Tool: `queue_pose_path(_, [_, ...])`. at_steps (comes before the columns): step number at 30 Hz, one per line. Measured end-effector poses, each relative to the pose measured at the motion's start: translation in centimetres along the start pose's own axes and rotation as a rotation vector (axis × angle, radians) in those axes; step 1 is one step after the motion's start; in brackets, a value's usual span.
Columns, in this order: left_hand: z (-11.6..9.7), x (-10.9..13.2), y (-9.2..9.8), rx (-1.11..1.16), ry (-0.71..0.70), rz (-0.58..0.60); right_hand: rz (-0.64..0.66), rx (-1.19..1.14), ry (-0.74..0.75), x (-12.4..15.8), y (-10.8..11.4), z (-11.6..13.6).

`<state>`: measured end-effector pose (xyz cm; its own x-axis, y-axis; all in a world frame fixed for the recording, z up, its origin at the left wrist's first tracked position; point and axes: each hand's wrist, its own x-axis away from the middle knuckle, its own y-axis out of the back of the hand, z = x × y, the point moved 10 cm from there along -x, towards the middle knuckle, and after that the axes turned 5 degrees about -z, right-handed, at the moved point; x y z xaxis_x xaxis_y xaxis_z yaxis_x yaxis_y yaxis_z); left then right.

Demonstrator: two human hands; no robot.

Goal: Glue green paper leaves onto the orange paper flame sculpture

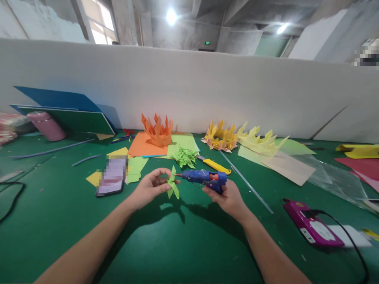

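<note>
My left hand (149,187) pinches a small folded light-green paper piece (172,183) above the green table (59,221). My right hand (226,197) grips a blue hot glue gun (204,178), its nozzle pointing left and nearly touching the paper piece. Just behind the hands lies a pile of similar green folded pieces (185,156) on a light-green sheet.
A yellow utility knife (215,166), a phone (111,179), orange (156,131) and yellow folded paper shapes (220,137), coloured sheets, a long clear ruler (247,182), a purple device (310,225) with a black cable, and a pink bottle (47,125) lie around. A white partition wall stands behind.
</note>
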<state>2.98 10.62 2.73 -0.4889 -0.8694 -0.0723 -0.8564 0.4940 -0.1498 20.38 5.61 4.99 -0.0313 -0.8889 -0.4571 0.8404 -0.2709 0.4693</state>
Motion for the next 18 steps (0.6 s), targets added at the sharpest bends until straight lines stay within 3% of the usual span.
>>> queue_pose_path(13, [-0.2, -0.2, 0.2, 0.033, -0.058, 0.008, 0.036, 0.019, 0.115, 0.1, 0.2, 1.5])
queue_pose_path(18, [0.1, -0.2, 0.6, 0.038, -0.040, -0.018, -0.033, 0.050, 0.126, 0.1, 0.9, 1.3])
